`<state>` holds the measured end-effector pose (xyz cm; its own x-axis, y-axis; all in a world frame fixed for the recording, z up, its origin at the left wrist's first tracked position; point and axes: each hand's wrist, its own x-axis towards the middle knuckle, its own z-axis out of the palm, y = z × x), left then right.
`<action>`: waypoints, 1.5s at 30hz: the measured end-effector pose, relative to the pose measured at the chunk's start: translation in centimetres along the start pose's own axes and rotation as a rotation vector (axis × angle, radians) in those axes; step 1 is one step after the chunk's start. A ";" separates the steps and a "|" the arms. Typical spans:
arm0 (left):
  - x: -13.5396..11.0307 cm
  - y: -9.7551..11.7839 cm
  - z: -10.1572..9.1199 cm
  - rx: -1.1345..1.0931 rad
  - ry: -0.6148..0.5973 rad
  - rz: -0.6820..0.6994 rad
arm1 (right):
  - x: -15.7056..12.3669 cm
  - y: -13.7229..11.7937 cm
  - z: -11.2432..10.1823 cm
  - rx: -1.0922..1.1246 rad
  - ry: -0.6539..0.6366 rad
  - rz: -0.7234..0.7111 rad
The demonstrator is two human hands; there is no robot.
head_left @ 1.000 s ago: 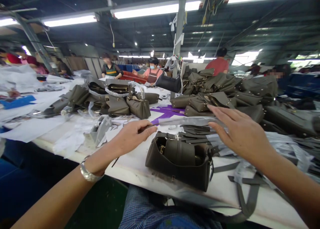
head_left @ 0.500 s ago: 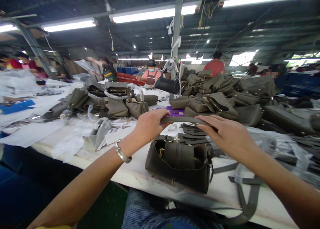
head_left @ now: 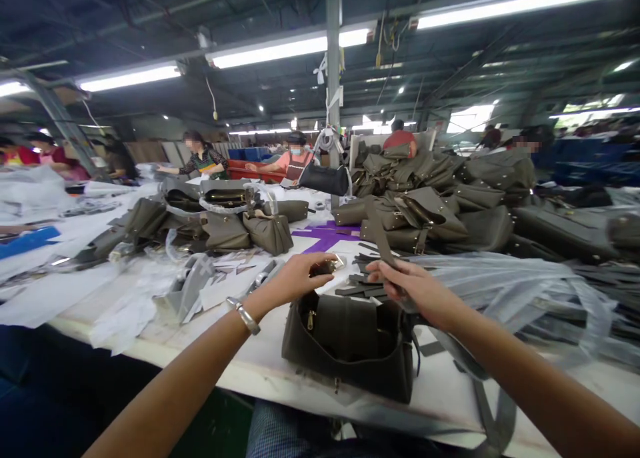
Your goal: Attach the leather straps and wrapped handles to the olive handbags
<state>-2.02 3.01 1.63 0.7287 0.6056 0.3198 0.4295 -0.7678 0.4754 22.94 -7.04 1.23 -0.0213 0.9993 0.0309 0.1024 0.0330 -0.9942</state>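
Note:
An olive-brown handbag (head_left: 345, 368) stands open-topped on the table edge before me, its flap folded inward and a gold zip pull (head_left: 311, 321) showing inside. Above its left rim, my left hand (head_left: 295, 279) curls around a short dark piece with a shiny metal buckle (head_left: 340, 263) at its end. My right hand (head_left: 413, 286) pinches a flat olive strap (head_left: 380, 231) over the bag's right side; one length of it sticks up past the fingers. Whether the buckle and this strap are joined cannot be seen.
Finished-looking olive bags (head_left: 230, 228) stand at the left, and a large heap of bags (head_left: 440, 178) fills the back right. Loose straps and clear plastic film (head_left: 520, 278) lie at the right. A grey tape dispenser (head_left: 183, 288) sits left. Co-workers (head_left: 295, 158) are across the table.
The strap was stretched level between both hands; now it stands up from my right hand. My left hand has moved slightly lower, with a buckle showing. The view has shifted slightly.

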 end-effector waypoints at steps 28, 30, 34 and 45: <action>-4.8 3.1 1.0 -0.075 0.453 -0.173 | 3.7 -2.2 7.7 0.088 -0.202 -0.044; -4.8 3.4 0.8 -0.075 0.459 -0.184 | 3.5 -2.2 7.7 0.004 -0.195 -0.085; -4.9 2.3 0.9 -0.293 0.467 -0.190 | 2.9 -2.2 7.1 -0.042 -0.208 -0.160; -4.9 -0.4 3.4 -1.043 0.765 -0.218 | 2.2 0.7 4.7 -0.249 -0.003 -0.141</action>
<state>-3.93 -0.42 -2.93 0.0637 0.9255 0.3734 -0.3641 -0.3268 0.8721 18.29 -4.87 0.09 -0.0557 0.9845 0.1663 0.3396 0.1753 -0.9241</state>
